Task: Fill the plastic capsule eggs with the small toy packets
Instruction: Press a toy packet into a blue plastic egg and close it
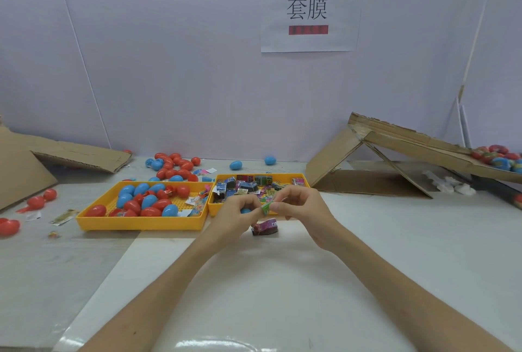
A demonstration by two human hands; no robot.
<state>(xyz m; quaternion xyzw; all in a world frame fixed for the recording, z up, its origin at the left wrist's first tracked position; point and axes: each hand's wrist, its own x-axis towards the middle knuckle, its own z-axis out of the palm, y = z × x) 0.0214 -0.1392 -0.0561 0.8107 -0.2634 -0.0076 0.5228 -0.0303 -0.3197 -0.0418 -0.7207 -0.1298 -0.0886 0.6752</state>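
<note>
1. Fingers [239,202] of the left hand [230,214] curl round a blue capsule egg [245,210]. Most of it is hidden in the grip, so I cannot tell from my end whether it is open.
2. Just right of it, the right hand [306,207] pinches a green packet [265,208] at its fingertips, close against the left thumb and beside the egg, above the near rim of the packet tray [212,210].
3. Under both hands, 1 pink packet [265,227] lies on the table [282,281], touching neither.
4. Sweeping from the left: open red egg halves [10,226] lie loose at the table edge. The egg tray [141,225] holds a heap of red and blue eggs [141,200]. The packet tray sits right against it, well stocked. Far right, a cardboard ramp [395,142] carries some wrapped eggs [497,156].
5. My read: the job is mid-run. This egg looks about to take the green packet and then needs closing. With so many packets and loose eggs about, plenty remains. Which tray eggs are already filled I cannot tell.
</note>
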